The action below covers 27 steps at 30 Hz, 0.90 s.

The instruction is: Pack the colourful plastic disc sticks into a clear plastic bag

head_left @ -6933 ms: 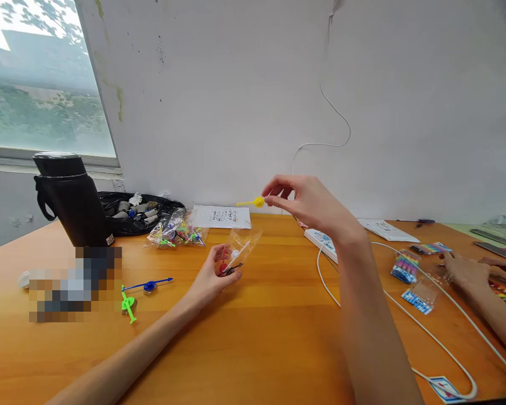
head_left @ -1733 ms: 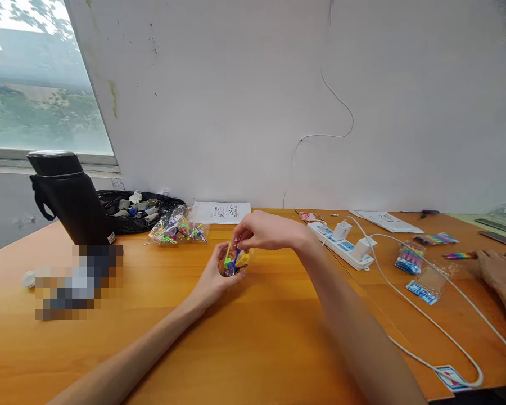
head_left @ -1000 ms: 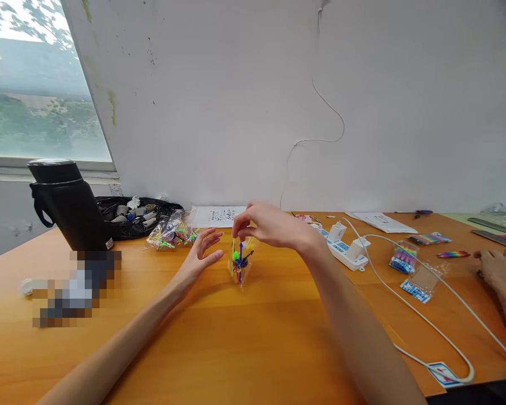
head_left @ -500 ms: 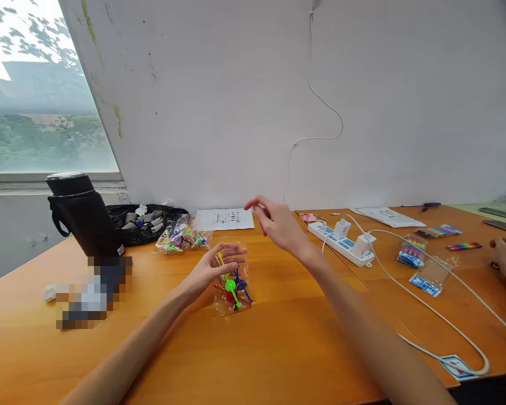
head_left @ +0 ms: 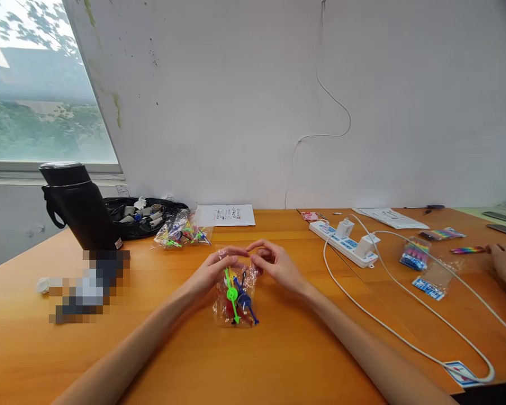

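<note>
Your fingers (head_left: pixel 231 256) of both hands pinch the top edge of a small clear bag (head_left: pixel 235 297) lying on the counter (head_left: pixel 278 360); left hand (head_left: pixel 213 270) and right hand (head_left: pixel 276 264) meet there. Inside: green, blue, yellow and red plastic pieces. Farther back, a second filled bag (head_left: pixel 181 233), then a black flask (head_left: pixel 80 205).

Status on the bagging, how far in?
Done: coloured plastic pieces sit inside the small clear bag on the table. In hand: left hand and right hand pinch its top edge. Left: the seal; whether it is closed cannot be told.
</note>
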{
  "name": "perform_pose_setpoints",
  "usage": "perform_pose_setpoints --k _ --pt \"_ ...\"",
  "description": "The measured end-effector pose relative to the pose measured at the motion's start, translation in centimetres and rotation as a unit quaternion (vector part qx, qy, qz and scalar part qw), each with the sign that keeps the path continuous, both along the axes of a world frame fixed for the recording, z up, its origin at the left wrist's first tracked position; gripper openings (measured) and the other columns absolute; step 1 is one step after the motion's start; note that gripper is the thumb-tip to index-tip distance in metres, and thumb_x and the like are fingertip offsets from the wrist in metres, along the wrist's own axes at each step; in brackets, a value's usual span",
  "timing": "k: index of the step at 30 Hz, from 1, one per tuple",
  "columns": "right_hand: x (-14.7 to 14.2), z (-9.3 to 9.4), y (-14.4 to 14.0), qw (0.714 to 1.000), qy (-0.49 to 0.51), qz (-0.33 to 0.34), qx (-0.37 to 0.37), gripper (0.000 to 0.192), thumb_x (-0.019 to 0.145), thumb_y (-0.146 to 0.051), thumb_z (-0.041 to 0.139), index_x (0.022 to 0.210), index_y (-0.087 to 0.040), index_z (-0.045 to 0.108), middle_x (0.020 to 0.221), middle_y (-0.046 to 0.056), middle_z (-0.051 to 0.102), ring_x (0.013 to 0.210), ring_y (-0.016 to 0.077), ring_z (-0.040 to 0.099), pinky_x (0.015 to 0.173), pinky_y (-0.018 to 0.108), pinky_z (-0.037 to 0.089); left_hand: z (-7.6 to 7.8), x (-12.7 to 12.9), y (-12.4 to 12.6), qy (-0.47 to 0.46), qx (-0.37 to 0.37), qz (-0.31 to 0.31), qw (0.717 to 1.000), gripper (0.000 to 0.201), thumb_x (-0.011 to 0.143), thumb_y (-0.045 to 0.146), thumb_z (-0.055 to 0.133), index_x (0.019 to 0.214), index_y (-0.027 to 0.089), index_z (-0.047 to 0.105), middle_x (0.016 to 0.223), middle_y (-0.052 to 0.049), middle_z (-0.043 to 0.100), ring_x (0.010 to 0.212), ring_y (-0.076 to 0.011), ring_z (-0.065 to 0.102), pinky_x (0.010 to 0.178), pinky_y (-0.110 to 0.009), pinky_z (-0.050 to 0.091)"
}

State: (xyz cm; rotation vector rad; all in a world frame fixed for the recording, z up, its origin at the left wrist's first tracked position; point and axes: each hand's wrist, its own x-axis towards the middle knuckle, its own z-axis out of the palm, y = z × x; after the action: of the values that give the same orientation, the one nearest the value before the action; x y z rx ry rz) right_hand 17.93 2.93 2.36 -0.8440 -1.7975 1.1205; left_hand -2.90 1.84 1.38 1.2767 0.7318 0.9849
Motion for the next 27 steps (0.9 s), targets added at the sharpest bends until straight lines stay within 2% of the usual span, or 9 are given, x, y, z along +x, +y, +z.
perform_pose_setpoints --k 3,6,9,13,16,19,23,27 --pt "0.8 -0.1 0.8 1.0 0.016 -0.017 -0.005 0.029 0.088 -0.046 0.061 0.101 -0.02 0.061 0.069 -0.001 0.059 0.064 0.0135 0.056 0.068 0.028 0.049 0.0 -0.4 0.4 0.023 0.031 0.036 0.999 0.035 0.084 0.047 0.064 0.108 0.022 0.067 0.115 -0.008 0.066 0.087 -0.0195 0.066 0.062 -0.024 0.051" --pt "1.4 -0.2 1.4 1.0 0.022 -0.019 -0.004 0.027 0.088 -0.042 0.061 0.102 -0.019 0.061 0.071 -0.001 0.061 0.065 0.013 0.056 0.067 0.027 0.048 -0.2 -0.6 0.7 0.048 0.054 0.059 0.996 0.032 0.084 0.047 0.065 0.1 0.02 0.068 0.106 -0.005 0.065 0.08 -0.0155 0.063 0.064 -0.024 0.052" --pt "1.6 -0.2 1.5 1.0 0.018 -0.014 -0.003 0.027 0.088 -0.04 0.061 0.107 -0.02 0.061 0.072 -0.001 0.062 0.067 0.0134 0.058 0.068 0.027 0.049 -0.2 -0.6 0.7 0.053 0.065 0.07 0.994 0.031 0.085 0.048 0.064 0.097 0.02 0.066 0.102 -0.005 0.064 0.078 -0.015 0.062 0.061 -0.024 0.052" --pt "1.5 -0.2 1.6 0.999 0.026 -0.019 -0.012 0.028 0.088 -0.041 0.06 0.106 -0.019 0.064 0.08 0.002 0.066 0.076 0.0157 0.063 0.071 0.029 0.051 0.3 -0.6 0.4 0.051 0.074 0.086 0.992 0.039 0.085 0.051 0.062 0.113 0.024 0.06 0.102 -0.006 0.069 0.079 -0.0174 0.065 0.062 -0.027 0.055" --pt "1.6 -0.2 1.7 0.999 0.02 -0.032 -0.008 0.031 0.087 -0.043 0.061 0.107 -0.02 0.066 0.08 0.003 0.067 0.078 0.0162 0.063 0.072 0.029 0.052 0.7 -0.6 0.2 0.042 0.088 0.08 0.992 0.045 0.085 0.05 0.062 0.125 0.028 0.055 0.112 -0.008 0.069 0.085 -0.0203 0.067 0.064 -0.03 0.057" --pt "1.6 -0.2 1.8 0.999 0.022 -0.036 -0.002 0.032 0.086 -0.044 0.061 0.106 -0.02 0.069 0.085 0.004 0.069 0.081 0.0168 0.064 0.074 0.03 0.052 0.8 -0.6 0.1 0.05 0.099 0.087 0.99 0.038 0.085 0.049 0.062 0.115 0.025 0.062 0.119 -0.01 0.066 0.096 -0.0237 0.066 0.065 -0.029 0.056" --pt "1.7 -0.2 1.7 0.999 0.031 -0.026 0.01 0.027 0.088 -0.039 0.058 0.093 -0.018 0.072 0.094 0.008 0.071 0.086 0.0181 0.064 0.072 0.029 0.052 0.8 -0.8 0.2 0.047 0.107 0.096 0.989 0.03 0.088 0.048 0.056 0.098 0.021 0.064 0.112 -0.008 0.064 0.104 -0.0253 0.061 0.064 -0.027 0.056" --pt "1.7 -0.1 1.4 0.999 0.003 -0.029 0.021 0.03 0.091 -0.042 0.054 0.089 -0.017 0.07 0.091 0.008 0.072 0.08 0.0172 0.065 0.072 0.03 0.051 0.6 -0.9 0.4 0.042 0.092 0.111 0.989 0.031 0.087 0.049 0.056 0.096 0.02 0.063 0.108 -0.006 0.062 0.091 -0.02 0.061 0.063 -0.027 0.055"
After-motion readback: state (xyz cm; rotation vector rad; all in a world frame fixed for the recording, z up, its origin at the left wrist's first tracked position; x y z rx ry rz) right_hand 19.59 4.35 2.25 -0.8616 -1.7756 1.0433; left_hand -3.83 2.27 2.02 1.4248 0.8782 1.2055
